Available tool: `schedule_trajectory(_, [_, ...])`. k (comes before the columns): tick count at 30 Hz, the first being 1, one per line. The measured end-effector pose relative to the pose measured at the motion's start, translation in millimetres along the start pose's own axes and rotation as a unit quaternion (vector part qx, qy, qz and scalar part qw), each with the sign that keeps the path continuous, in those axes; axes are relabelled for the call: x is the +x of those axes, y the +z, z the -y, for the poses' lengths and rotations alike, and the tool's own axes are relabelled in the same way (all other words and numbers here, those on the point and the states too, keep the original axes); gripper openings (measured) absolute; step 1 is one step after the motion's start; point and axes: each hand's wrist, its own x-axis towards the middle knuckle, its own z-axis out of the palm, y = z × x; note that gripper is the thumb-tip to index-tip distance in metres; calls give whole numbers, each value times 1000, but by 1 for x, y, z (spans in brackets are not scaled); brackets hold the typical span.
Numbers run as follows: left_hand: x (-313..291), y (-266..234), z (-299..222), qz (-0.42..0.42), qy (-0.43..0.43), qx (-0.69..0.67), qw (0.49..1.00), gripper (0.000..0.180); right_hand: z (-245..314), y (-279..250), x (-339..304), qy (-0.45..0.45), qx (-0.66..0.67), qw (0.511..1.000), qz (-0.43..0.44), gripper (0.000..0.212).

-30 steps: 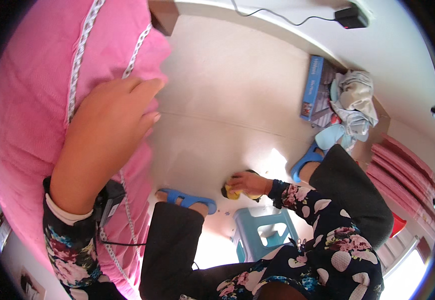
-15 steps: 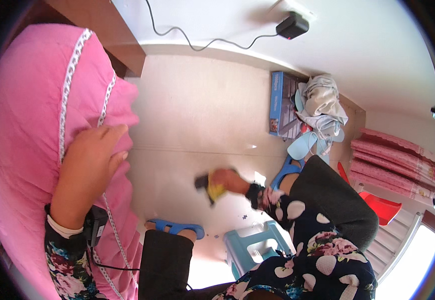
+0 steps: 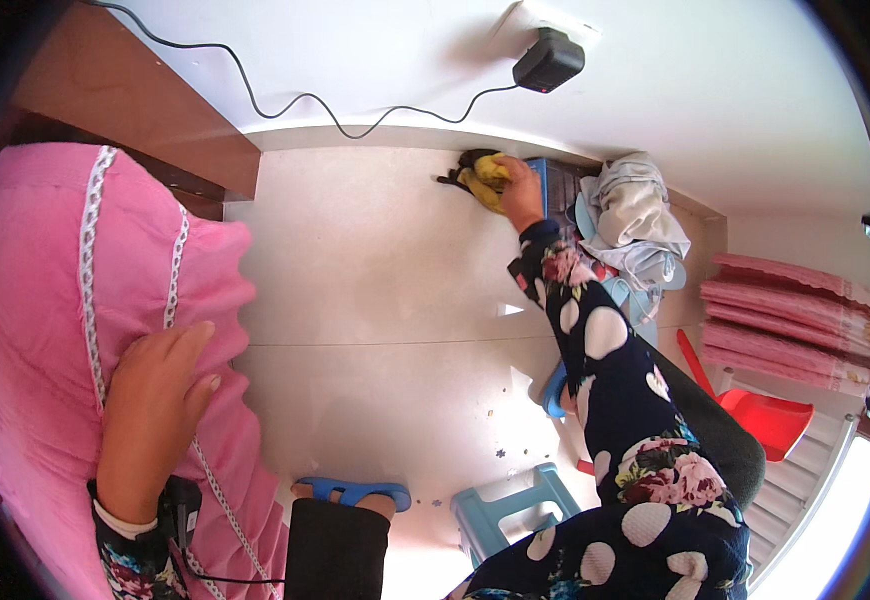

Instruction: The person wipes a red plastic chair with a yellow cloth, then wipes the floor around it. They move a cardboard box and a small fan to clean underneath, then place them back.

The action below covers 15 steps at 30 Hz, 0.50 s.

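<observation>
My right hand (image 3: pixel 523 192) reaches far out to the floor beside the wall. Its fingers are closed on a soft-looking yellow-and-black bundle (image 3: pixel 482 182), whose exact kind I cannot make out. The bundle lies at floor level, just left of a blue-edged box (image 3: pixel 541 184). On the left, my left hand (image 3: pixel 160 395) rests with its fingers stretched out on a pink ruffled cover (image 3: pixel 45 300) with white lace strips. A small black device with a cable (image 3: pixel 183 510) is at that wrist.
Pale bunched cloth (image 3: pixel 640 205) and light-blue slippers lie right of the box. A teal stool (image 3: pixel 470 520) stands near my legs. Farther right are a red dustpan (image 3: pixel 770 420) and folded pink fabric (image 3: pixel 785 325). A black plug adapter (image 3: pixel 550 62) with a trailing cable sits on the wall.
My right hand has carried the yellow-and-black bundle from the middle of the floor to the far wall by the box. My left hand stays resting on the pink cover.
</observation>
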Motion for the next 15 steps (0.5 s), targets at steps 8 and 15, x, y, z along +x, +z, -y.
schedule_trajectory(8, [8, -1, 0, 25, -37, 10, 999, 47, -91, -24, -76, -62, -91, 994, 1, 51])
schedule_trajectory(15, [8, 1, -5, 27, -59, 12, 998, 47, -173, -88, -55, 258, 152, 939, -170, 38])
